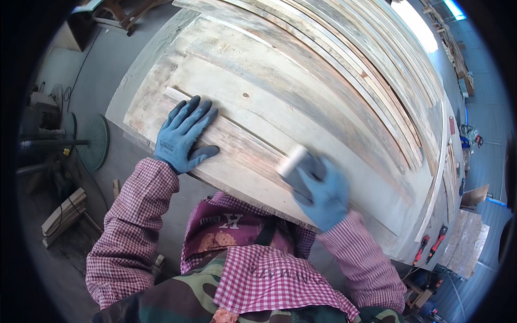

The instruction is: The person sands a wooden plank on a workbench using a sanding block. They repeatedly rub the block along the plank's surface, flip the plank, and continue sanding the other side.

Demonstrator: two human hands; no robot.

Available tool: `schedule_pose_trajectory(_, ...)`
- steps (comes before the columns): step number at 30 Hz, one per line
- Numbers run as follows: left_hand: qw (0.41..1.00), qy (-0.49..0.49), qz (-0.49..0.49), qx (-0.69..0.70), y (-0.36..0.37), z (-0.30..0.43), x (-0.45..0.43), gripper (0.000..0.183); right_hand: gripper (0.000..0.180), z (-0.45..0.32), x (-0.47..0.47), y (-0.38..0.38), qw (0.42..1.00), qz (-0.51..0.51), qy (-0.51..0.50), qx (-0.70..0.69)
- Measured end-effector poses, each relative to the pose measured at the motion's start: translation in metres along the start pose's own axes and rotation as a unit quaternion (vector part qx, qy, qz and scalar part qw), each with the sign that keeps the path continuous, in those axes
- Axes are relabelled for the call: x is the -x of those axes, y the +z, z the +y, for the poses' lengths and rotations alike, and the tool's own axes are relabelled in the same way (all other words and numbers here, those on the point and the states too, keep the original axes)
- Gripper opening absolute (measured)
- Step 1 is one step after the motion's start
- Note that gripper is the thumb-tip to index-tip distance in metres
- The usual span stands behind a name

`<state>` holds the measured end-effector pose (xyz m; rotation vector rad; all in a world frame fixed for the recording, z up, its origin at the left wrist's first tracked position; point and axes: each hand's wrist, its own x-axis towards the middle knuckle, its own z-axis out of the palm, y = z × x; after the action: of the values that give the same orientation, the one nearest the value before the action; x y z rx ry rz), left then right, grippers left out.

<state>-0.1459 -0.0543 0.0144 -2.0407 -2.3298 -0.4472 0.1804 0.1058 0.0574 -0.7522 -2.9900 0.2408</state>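
Observation:
A narrow wooden board (242, 144) lies across the near part of a broad, pale wooden work surface (323, 149). My left hand (186, 135), in a blue work glove with dark fingertips, rests flat on the board towards its left end, fingers spread. My right hand (321, 187), in a matching glove, grips a pale block (292, 161) at the board farther right. Hand and block are blurred, so the kind of block and its underside cannot be told.
Several long wooden boards (355, 64) lie side by side at the far side. Two red and black power tools (437, 244) are at the right edge. Stacked wood pieces (64, 218) and a round green base (93, 142) stand on the left. A person (470, 137) is far off right.

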Motion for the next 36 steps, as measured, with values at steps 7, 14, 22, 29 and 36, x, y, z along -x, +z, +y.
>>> schedule_pose_trajectory(7, 1.000, 0.005, 0.001, 0.008, 0.004, 0.004, -0.002, 0.081, 0.056, 0.019, 0.026, -0.013, 0.996, -0.077, 0.042, -0.005)
schedule_pose_trajectory(14, 1.000, 0.006, 0.001, 0.011, 0.000, 0.000, -0.006, 0.080, 0.054, -0.051, -0.088, 0.017, 1.000, -0.002, -0.005, 0.028)
schedule_pose_trajectory(22, 1.000, -0.004, 0.016, 0.017, 0.002, 0.002, -0.001, 0.079, 0.062, 0.024, 0.046, -0.007, 0.995, -0.037, 0.088, 0.012)
schedule_pose_trajectory(29, 1.000, -0.001, 0.015, 0.013, 0.000, 0.004, -0.002, 0.080, 0.058, -0.047, -0.073, 0.015, 0.999, -0.028, 0.018, 0.035)
schedule_pose_trajectory(36, 0.990, -0.088, 0.113, -0.011, 0.001, -0.024, 0.005, 0.066, 0.061, -0.058, -0.100, 0.017, 0.999, -0.020, 0.030, -0.010)
